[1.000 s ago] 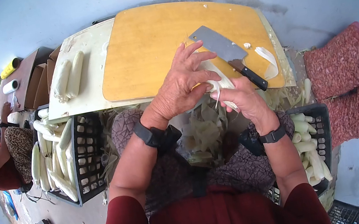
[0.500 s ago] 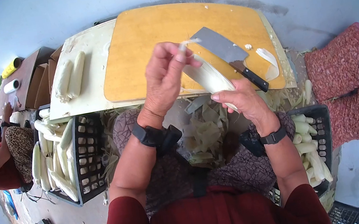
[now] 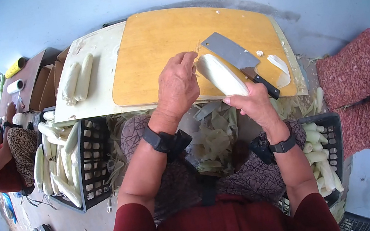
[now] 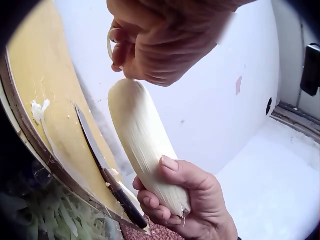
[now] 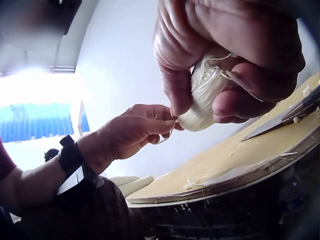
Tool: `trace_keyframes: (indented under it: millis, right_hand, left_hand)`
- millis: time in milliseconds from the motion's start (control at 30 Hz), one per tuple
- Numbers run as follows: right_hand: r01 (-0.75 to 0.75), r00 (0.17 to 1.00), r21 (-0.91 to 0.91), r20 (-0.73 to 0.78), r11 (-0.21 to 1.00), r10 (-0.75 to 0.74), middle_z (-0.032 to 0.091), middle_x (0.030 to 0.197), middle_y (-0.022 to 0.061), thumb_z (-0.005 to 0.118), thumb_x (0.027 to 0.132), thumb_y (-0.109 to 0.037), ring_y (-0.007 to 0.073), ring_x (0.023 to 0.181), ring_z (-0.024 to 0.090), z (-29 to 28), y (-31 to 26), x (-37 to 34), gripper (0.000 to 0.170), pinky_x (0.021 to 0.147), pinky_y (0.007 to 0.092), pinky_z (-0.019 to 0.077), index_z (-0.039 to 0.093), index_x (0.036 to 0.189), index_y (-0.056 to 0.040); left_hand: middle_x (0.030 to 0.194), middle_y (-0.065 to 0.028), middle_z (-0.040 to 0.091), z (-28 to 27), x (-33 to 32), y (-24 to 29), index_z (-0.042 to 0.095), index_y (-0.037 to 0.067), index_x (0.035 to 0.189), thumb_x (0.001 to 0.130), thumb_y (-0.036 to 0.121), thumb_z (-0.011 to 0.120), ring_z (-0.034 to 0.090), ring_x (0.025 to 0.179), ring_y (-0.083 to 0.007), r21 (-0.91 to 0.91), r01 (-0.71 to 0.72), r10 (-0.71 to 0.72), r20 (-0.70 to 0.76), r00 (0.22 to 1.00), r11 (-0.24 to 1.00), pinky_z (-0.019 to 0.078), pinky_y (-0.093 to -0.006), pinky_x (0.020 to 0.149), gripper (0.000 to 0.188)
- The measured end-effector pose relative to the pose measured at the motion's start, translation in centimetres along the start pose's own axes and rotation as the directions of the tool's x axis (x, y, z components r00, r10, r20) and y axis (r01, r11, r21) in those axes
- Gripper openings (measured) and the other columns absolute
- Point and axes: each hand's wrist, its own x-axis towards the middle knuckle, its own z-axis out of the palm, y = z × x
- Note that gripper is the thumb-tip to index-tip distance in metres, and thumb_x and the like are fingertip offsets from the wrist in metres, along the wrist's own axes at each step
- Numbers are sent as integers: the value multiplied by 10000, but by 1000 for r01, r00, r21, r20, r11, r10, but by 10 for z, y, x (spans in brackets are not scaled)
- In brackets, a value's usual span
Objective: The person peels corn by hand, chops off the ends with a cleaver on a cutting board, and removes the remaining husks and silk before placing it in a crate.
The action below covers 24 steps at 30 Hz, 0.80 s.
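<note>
A pale ear of corn (image 3: 222,75), in thin smooth husk, slants between the two hands over the near edge of the board. My right hand (image 3: 257,102) grips its lower end, with the thumb laid along the side. At the upper tip is my left hand (image 3: 177,86), its fingers bent together; in the left wrist view they pinch a thin pale husk strand (image 4: 109,46). A cleaver (image 3: 230,51) with a dark handle lies on the yellow cutting board (image 3: 159,46), just beyond the corn. Beside the handle rests a loose white husk piece (image 3: 280,70).
Two ears (image 3: 84,78) lie on the table's left part. Black crates of corn stand at left (image 3: 94,155) and right (image 3: 339,143). Husks (image 3: 213,135) litter the floor below the table. Red mesh sacks (image 3: 351,68) are at right; another person (image 3: 0,163) sits at far left.
My left hand went from working at the corn's lower part to drawing a strand up past its tip, then turned beside the tip. The right hand kept its grip; more of the smooth husk shows.
</note>
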Motion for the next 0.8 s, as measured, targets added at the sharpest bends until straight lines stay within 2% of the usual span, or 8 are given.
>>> trace_keyframes:
  millis: [67,133,333,500,600,633,767,800]
  right_hand:
    - [0,1000,-47,-13,999,0,565,667,2,690,703,-165,38,556,486,-1,5,2,281,453,184,393,609,877,41]
    - [-1,1000,-94,-24,996,-2,569,673,4,691,702,-162,36,562,489,-2,7,3,286,455,183,397,611,885,42]
    - [83,994,-199,-54,976,-95,596,683,28,704,675,-160,92,570,530,0,8,2,299,522,241,435,611,858,58]
    - [130,980,-451,-79,883,-184,603,647,62,717,641,-166,123,569,539,-3,7,0,328,567,281,454,598,825,78]
    - [199,963,-449,-78,871,-260,586,602,160,738,589,-345,250,533,581,-6,13,2,466,548,349,470,591,730,74]
    - [199,962,-450,-77,871,-260,586,602,160,738,589,-345,250,533,581,-8,13,2,466,548,349,470,591,730,74]
    - [82,997,-121,21,989,-80,586,601,95,737,623,-280,159,507,547,-14,-1,-3,397,485,297,440,594,752,67]
    - [26,998,-10,64,1000,-25,589,612,73,733,638,-252,123,500,531,-15,-4,-4,364,463,266,426,597,766,61]
  left_hand:
    - [936,-165,599,1,-2,-1,565,25,984,734,-31,525,587,817,-341,59,4,-7,50,999,998,483,-390,678,259]
    - [827,-168,618,1,-2,0,596,18,940,742,13,538,593,784,-340,30,127,-130,129,983,991,484,-389,682,206]
    - [797,-170,619,-2,-1,-5,631,7,855,736,25,541,597,741,-328,22,78,-80,111,991,997,487,-377,662,150]
    - [752,-164,618,-7,1,-7,635,0,821,727,27,535,597,712,-326,-25,81,-77,151,986,996,487,-364,647,140]
    - [718,-164,610,-7,2,-13,631,-6,809,723,26,531,598,674,-302,-51,65,-57,148,987,997,485,-345,628,136]
    - [697,-164,604,-7,2,-15,627,-9,803,723,27,530,601,643,-275,-65,50,-41,139,990,997,483,-330,612,131]
    - [677,-110,614,-13,4,-15,621,-12,799,761,36,522,582,617,-181,-188,204,-166,199,966,961,466,-277,599,116]
    - [689,-71,605,-14,4,-17,616,-11,802,782,51,530,549,625,-143,-349,340,-253,272,928,873,442,-249,604,108]
